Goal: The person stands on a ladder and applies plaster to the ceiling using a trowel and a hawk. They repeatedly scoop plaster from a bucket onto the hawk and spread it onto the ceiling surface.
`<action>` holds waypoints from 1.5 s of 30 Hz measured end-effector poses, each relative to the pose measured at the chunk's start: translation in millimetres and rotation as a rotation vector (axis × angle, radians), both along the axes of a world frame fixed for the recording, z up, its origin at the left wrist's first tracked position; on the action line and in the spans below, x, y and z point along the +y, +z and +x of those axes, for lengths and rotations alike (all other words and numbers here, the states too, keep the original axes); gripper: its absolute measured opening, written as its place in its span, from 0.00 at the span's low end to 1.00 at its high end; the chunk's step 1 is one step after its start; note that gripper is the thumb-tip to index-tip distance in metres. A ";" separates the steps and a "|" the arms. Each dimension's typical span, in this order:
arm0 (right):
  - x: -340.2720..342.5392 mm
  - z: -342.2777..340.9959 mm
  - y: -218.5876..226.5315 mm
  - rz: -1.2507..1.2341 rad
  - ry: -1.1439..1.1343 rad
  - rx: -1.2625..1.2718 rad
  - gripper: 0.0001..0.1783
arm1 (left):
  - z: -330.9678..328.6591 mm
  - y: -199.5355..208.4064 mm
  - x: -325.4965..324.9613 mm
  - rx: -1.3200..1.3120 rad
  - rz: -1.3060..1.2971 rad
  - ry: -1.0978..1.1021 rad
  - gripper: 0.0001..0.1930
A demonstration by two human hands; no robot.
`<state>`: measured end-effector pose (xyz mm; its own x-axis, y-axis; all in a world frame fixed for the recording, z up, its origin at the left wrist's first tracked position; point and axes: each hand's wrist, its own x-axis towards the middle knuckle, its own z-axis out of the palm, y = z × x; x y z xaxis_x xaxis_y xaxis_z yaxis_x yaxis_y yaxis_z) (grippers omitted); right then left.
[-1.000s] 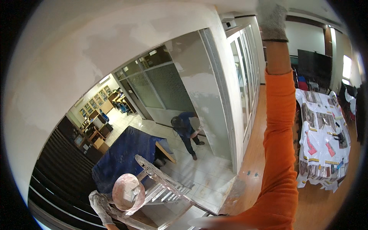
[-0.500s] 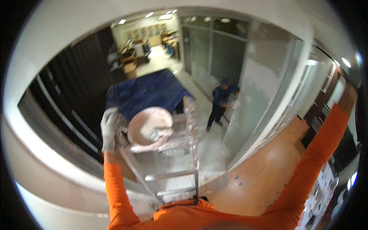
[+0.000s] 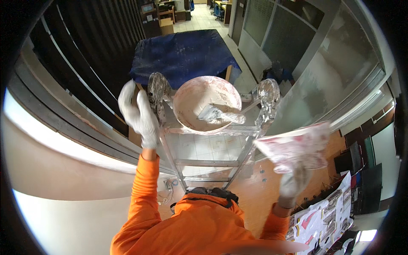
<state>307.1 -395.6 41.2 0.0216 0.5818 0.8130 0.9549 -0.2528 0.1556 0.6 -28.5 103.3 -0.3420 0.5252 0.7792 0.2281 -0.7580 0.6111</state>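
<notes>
My left hand (image 3: 139, 112), in a pale knitted glove, is raised beside the ladder's left top end. Its thumb and fingers are apart, with nothing between them. Low on the right, my gloved right hand (image 3: 294, 182) is closed on a wide plastering trowel (image 3: 295, 146). Pinkish-white smears cover the trowel, which motion blurs. Between my hands, a round tub (image 3: 182, 115) of pale plaster rests on top of the metal stepladder (image 3: 208, 163). A coated putty knife (image 3: 210, 112) lies in the tub, its handle over the near right rim.
A dark blue sheet (image 3: 182, 55) covers something beyond the ladder. Glass partitions (image 3: 350, 63) line the right, and a pale curved wall (image 3: 68, 176) stands on the left. Below right are wood flooring (image 3: 250, 191) and a covered table (image 3: 325, 212). A person (image 3: 278, 72) is partly visible behind the ladder.
My right arm has come down from far right, bringing the trowel into view. My left hand has let go of the ladder top. The view has tilted down, with tub and ladder now more central.
</notes>
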 end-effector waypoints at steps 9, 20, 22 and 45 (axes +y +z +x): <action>116.1 -180.3 -17.8 0.702 1.022 1.803 0.25 | 4.9 -138.8 -200.1 -0.128 -0.491 -1.101 0.20; 117.9 -225.5 -15.7 0.100 0.424 1.563 0.24 | -9.1 -105.5 -148.9 -0.522 -0.873 -1.359 0.07; 116.8 -221.3 6.4 -0.236 0.331 1.424 0.24 | -20.0 -105.0 -136.6 -0.708 -0.948 -1.414 0.06; 221.4 -87.1 112.6 -0.858 0.135 -0.069 0.27 | -30.0 -64.7 -90.0 0.409 -0.751 -0.771 0.24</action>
